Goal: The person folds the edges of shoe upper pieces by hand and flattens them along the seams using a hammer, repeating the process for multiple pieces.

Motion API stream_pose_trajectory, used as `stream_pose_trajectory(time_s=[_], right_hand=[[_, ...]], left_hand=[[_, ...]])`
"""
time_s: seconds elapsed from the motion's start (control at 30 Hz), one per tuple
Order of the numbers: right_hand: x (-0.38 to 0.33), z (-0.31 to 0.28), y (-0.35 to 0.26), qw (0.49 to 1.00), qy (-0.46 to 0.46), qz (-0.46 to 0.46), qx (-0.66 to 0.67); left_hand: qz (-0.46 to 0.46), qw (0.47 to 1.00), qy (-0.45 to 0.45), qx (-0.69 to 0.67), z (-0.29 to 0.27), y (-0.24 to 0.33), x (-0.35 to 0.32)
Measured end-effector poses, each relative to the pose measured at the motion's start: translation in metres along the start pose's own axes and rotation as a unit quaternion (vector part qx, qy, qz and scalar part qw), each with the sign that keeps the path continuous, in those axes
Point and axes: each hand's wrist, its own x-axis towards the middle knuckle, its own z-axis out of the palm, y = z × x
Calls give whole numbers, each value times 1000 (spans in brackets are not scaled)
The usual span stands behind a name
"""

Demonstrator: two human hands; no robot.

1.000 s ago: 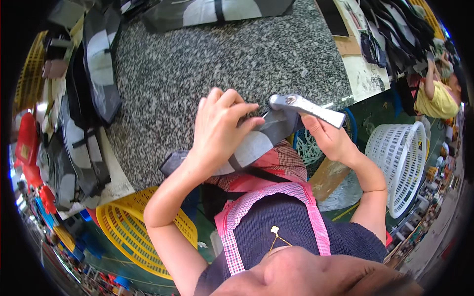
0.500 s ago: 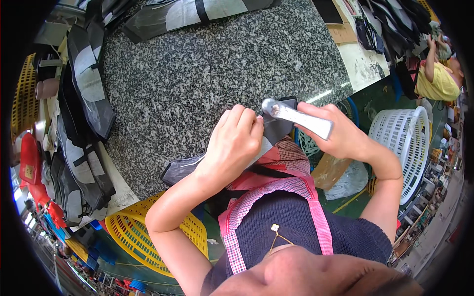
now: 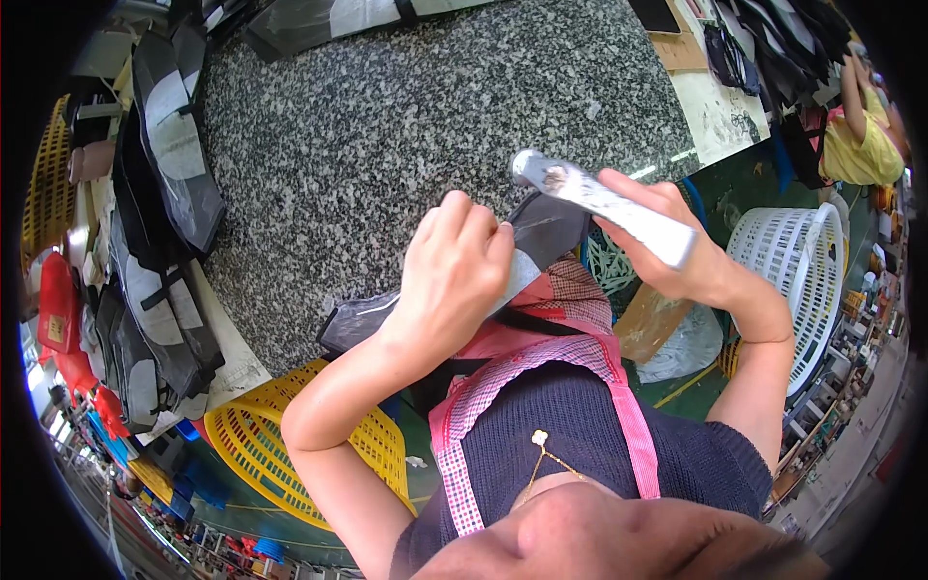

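A flat black-and-grey piece (image 3: 551,227) that looks like leather or fabric lies along the near edge of a speckled granite slab (image 3: 387,135). My left hand (image 3: 459,256) presses on its middle with fingers curled and pinched together, covering part of it. In my right hand (image 3: 672,246) is a silver metal hammer (image 3: 614,205), its rounded head to the left, just above the slab and the piece's right end. The fingers wrap round the handle and are partly hidden behind it.
Similar black-and-grey pieces (image 3: 174,126) are stacked along the slab's left side, with another (image 3: 329,24) at the far edge. A yellow basket (image 3: 261,464) stands below left and a white basket (image 3: 783,280) to the right. Another person in yellow (image 3: 860,145) is at far right.
The hammer and my right hand have shifted slightly up and right, uncovering more of the piece's right end. My left hand stays on the piece.
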Motion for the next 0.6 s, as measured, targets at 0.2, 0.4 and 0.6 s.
stream_pose_trajectory(time_s=[0.2,0.4,0.6], right_hand=[[-3,21,1,989,-56,127,45],[2,11,2,987,-52,136,67],[-8,17,-12,986,15,48,160]], left_hand=[[-163,975,-42,-147,-13,-17,4],[-164,968,6,-191,2,-8,-18],[26,999,-3,29,-1,5,-20]])
